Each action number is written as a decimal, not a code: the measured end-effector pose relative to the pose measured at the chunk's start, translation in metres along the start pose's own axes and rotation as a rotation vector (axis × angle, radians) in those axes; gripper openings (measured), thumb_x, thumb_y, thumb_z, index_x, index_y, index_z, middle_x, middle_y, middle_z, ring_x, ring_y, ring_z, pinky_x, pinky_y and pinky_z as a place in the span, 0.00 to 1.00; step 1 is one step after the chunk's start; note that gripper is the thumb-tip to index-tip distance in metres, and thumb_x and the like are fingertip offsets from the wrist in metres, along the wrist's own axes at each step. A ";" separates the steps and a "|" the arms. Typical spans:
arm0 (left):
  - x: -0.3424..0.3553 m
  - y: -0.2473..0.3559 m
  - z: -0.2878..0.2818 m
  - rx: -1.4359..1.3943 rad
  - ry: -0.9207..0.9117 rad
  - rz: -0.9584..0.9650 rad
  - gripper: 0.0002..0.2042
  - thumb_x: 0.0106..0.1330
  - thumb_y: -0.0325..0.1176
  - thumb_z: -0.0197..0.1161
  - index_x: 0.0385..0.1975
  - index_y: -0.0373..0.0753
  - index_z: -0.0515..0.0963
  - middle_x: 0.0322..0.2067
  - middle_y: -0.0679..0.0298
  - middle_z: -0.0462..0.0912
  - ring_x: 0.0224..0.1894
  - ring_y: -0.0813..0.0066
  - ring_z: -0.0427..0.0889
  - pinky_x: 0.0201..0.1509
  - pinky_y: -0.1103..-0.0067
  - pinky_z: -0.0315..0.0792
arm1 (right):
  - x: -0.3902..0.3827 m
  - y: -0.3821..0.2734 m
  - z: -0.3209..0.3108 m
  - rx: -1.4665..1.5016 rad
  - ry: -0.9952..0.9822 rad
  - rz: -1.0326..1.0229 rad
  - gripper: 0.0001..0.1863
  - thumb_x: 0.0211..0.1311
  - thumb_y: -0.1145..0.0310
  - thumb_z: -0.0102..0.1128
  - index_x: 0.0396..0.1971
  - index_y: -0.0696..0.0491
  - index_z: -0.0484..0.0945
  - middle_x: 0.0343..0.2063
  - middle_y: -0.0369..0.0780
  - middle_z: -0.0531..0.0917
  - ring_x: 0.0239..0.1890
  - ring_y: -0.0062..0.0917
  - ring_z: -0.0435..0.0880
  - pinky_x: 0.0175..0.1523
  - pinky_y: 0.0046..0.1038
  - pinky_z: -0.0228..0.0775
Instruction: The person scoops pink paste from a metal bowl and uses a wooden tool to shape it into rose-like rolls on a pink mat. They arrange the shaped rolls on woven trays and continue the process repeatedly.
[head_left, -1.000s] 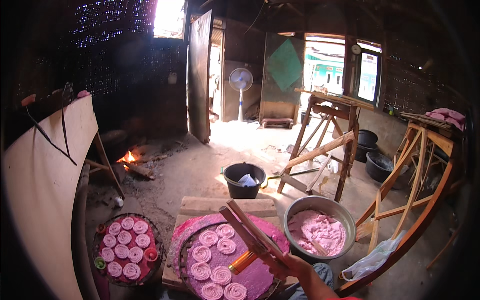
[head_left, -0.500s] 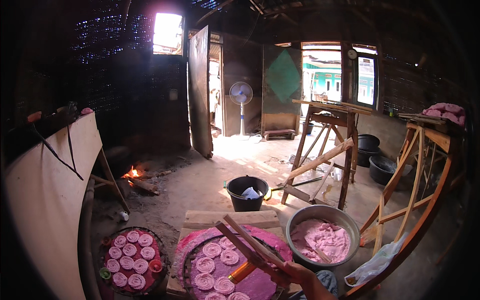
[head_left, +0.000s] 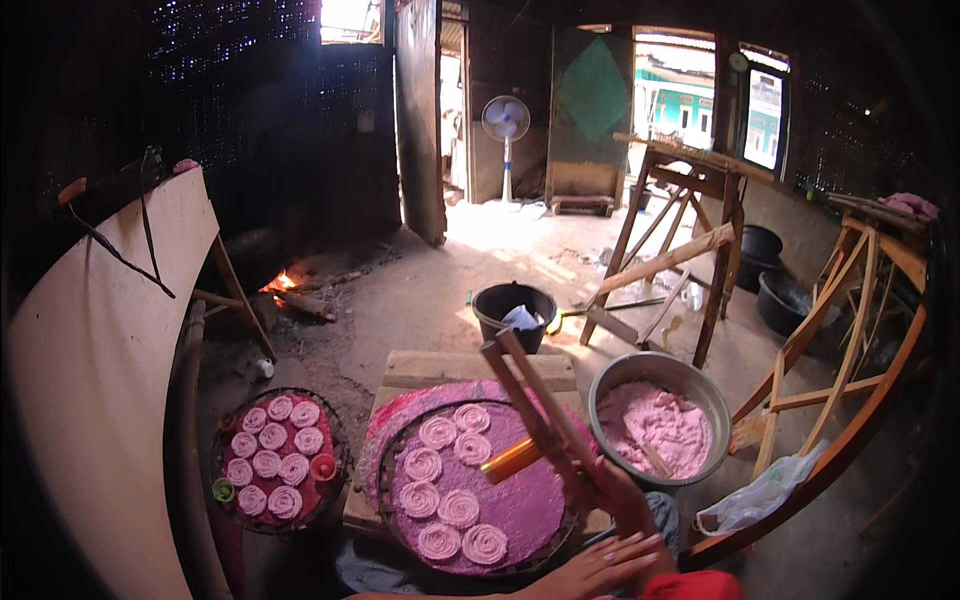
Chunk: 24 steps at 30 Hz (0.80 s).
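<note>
My right hand (head_left: pixel 618 497) is closed around the wooden handles of a dough press (head_left: pixel 510 460), which has an orange-gold tube pointing left. The tool is held tilted over the right part of a round, dark-rimmed tray (head_left: pixel 535 515) with a pink-purple surface. Several pink dough rosettes (head_left: pixel 458 507) lie on its left and middle parts. At the lower edge, my left hand (head_left: pixel 605 565) is stretched out with flat fingers, against or just beside my right wrist; contact is hard to tell. A ring shows on one finger.
A grey basin (head_left: pixel 700 375) of pink dough (head_left: pixel 655 430) stands right of the tray. On the left lies a smaller round tray (head_left: pixel 330 478) with more rosettes. Beyond are a black bucket (head_left: pixel 515 300), wooden trestles (head_left: pixel 660 260) and a small fire (head_left: pixel 283 282). A pale board (head_left: pixel 120 330) leans at far left.
The view has tilted down. My left hand has come in from the lower edge toward my right wrist. The press has shifted slightly away from me above the tray, still in my right hand.
</note>
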<state>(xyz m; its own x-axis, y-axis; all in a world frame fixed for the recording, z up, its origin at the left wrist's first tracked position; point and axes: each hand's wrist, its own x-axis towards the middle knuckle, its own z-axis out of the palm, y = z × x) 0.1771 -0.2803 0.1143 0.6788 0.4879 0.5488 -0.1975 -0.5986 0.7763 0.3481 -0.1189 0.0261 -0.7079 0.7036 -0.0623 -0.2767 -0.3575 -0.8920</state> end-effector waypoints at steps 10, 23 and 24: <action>-0.099 0.011 -0.085 0.290 0.239 -0.721 0.39 0.60 0.39 0.68 0.66 0.31 0.55 0.60 0.47 0.67 0.66 0.59 0.63 0.68 0.71 0.58 | -0.010 -0.034 0.023 -0.385 0.112 -0.083 0.36 0.63 0.36 0.49 0.40 0.62 0.78 0.23 0.36 0.81 0.24 0.18 0.79 0.27 0.19 0.67; -0.084 -0.052 -0.073 -1.103 0.244 -0.535 0.12 0.70 0.36 0.52 0.47 0.36 0.70 0.35 0.65 0.76 0.35 0.73 0.74 0.38 0.75 0.69 | 0.061 -0.030 0.042 -0.671 -0.223 -0.046 0.38 0.69 0.37 0.36 0.38 0.58 0.84 0.20 0.37 0.80 0.24 0.20 0.76 0.32 0.22 0.67; -0.077 -0.057 -0.072 -1.450 0.217 -0.502 0.12 0.71 0.37 0.51 0.46 0.36 0.68 0.32 0.67 0.74 0.30 0.75 0.74 0.32 0.76 0.69 | 0.074 -0.032 0.042 -0.790 -0.181 -0.012 0.40 0.71 0.38 0.29 0.38 0.59 0.83 0.22 0.38 0.81 0.26 0.21 0.77 0.36 0.24 0.68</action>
<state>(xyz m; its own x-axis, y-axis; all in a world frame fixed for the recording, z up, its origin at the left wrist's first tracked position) 0.0849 -0.2380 0.0499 0.7964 0.5992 0.0822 -0.5679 0.6942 0.4423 0.2771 -0.0817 0.0687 -0.8205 0.5704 -0.0374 0.2075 0.2363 -0.9493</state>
